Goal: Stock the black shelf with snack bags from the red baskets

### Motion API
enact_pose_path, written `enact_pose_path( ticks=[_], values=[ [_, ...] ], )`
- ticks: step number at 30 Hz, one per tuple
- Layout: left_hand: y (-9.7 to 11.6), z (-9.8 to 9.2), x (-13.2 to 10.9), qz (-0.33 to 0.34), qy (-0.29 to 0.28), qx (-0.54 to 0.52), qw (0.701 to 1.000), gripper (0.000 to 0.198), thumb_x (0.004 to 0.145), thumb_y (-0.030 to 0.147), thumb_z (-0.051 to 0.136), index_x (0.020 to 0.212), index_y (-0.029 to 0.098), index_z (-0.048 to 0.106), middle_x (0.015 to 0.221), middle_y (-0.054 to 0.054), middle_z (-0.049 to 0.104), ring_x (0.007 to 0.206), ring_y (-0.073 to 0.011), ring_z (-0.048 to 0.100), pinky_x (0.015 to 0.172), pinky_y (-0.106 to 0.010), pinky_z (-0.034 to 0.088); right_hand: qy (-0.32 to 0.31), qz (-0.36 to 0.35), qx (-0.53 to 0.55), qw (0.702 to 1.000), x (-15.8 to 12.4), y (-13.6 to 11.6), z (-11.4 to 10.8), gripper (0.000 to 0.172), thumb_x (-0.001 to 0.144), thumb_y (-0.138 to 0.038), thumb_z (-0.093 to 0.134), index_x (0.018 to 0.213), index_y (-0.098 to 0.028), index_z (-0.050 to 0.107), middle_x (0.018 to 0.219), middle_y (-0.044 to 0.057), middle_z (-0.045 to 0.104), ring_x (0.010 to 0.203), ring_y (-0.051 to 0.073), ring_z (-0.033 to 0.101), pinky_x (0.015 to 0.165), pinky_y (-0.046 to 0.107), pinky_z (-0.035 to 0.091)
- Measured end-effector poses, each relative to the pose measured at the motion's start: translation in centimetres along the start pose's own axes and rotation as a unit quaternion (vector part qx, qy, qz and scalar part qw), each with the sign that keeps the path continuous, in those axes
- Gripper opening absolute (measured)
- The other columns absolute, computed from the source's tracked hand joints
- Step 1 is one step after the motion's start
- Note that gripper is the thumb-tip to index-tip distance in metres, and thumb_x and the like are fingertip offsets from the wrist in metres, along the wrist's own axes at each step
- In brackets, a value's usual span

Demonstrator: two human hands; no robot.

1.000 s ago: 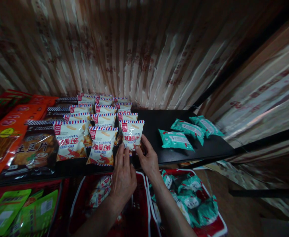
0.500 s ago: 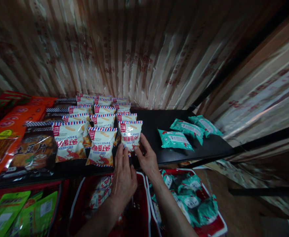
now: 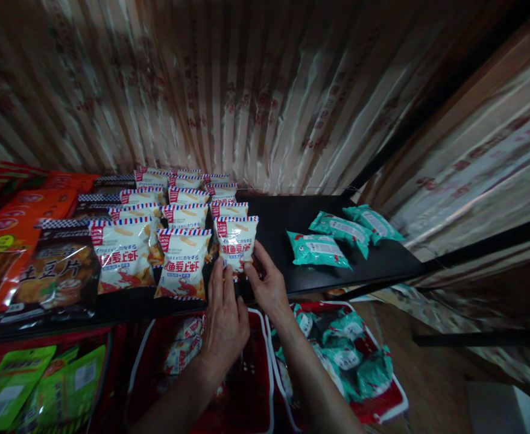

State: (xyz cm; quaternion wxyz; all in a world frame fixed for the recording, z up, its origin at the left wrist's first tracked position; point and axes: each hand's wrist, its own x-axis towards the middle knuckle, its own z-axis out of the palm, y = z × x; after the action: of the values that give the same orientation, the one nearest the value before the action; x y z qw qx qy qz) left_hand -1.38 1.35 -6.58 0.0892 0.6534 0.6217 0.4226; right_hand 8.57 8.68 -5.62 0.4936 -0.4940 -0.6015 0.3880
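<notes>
The right hand (image 3: 267,283) is pinching a snack bag (image 3: 235,236) just beyond it; the left hand (image 3: 225,322) is resting straight fingers against its base. Uneven pushing could be tipping it backward.

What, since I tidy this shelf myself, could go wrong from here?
The white snack bag at both hands, left hand and right hand, is near the black shelf's front edge; if it slipped, it might fall into the red basket below.

The left hand is also close to the neighbouring upright bag, so a nudge could tip it.
</notes>
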Motion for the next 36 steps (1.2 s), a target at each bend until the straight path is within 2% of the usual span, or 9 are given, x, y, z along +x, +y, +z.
enact_pose_path(
  ticks=[6, 13, 20, 26, 31, 36],
  values=[
    [0.0, 0.1, -0.1, -0.003, 0.006, 0.013, 1.000, 0.063, 0.083, 0.007, 0.041, 0.143, 0.012, 0.020, 0.153, -0.018, 0.015, 0.142, -0.0281, 0.014, 0.111, -0.050, 0.029, 0.007, -0.010, 0.003, 1.000, 0.0, 0.2, 0.0, 0.052, 0.081, -0.032, 0.058, 0.132, -0.025, 0.049, 0.128, 0.004, 0.060, 0.112, 0.023, 0.060, 0.096, 0.039, 0.049],
    [0.4, -0.1, 0.0, -0.013, 0.012, 0.010, 1.000, 0.065, 0.082, 0.006, 0.042, 0.143, 0.013, 0.021, 0.152, -0.017, 0.021, 0.142, -0.0276, 0.015, 0.111, -0.050, 0.029, 0.019, -0.024, -0.012, 0.999, -0.1, 0.3, 0.1, 0.048, 0.081, -0.031, 0.057, 0.129, -0.024, 0.053, 0.126, 0.006, 0.061, 0.112, 0.024, 0.059, 0.097, 0.040, 0.048],
    [0.4, 0.0, 0.0, -0.002, 0.017, -0.002, 1.000, 0.071, 0.081, 0.004, 0.042, 0.146, 0.015, 0.013, 0.154, -0.018, 0.013, 0.142, -0.0298, 0.011, 0.110, -0.055, 0.028, 0.030, -0.036, -0.029, 0.999, -0.2, 0.4, 0.1, 0.046, 0.082, -0.032, 0.058, 0.126, -0.025, 0.055, 0.124, 0.006, 0.062, 0.116, 0.024, 0.056, 0.101, 0.042, 0.045],
    [0.2, 0.0, -0.3, 0.001, 0.019, -0.003, 1.000, 0.077, 0.081, 0.005, 0.043, 0.147, 0.018, 0.006, 0.154, -0.018, 0.011, 0.142, -0.0308, 0.011, 0.110, -0.057, 0.027, 0.065, -0.036, -0.022, 0.997, -0.3, 1.1, -0.1, 0.047, 0.081, -0.030, 0.057, 0.127, -0.022, 0.053, 0.130, 0.008, 0.057, 0.117, 0.023, 0.055, 0.101, 0.042, 0.045],
    [0.6, -0.7, -0.5, 0.031, 0.022, 0.033, 0.999, 0.067, 0.082, 0.006, 0.044, 0.144, 0.014, 0.019, 0.153, -0.018, 0.016, 0.142, -0.0293, 0.013, 0.110, -0.053, 0.029, 0.076, -0.023, -0.020, 0.997, -0.5, 0.8, -0.5, 0.044, 0.080, -0.026, 0.054, 0.124, -0.019, 0.055, 0.129, 0.011, 0.056, 0.114, 0.023, 0.056, 0.100, 0.043, 0.045],
    [1.2, -1.7, -0.9, 0.131, 0.030, 0.016, 0.991, 0.048, 0.081, 0.002, 0.042, 0.128, 0.014, 0.043, 0.142, -0.015, 0.037, 0.135, -0.0255, 0.031, 0.106, -0.046, 0.038, 0.105, -0.027, -0.020, 0.994, -0.5, -0.6, -0.8, 0.040, 0.081, -0.027, 0.052, 0.119, -0.017, 0.057, 0.126, 0.012, 0.057, 0.110, 0.022, 0.058, 0.098, 0.042, 0.047]
  ],
)
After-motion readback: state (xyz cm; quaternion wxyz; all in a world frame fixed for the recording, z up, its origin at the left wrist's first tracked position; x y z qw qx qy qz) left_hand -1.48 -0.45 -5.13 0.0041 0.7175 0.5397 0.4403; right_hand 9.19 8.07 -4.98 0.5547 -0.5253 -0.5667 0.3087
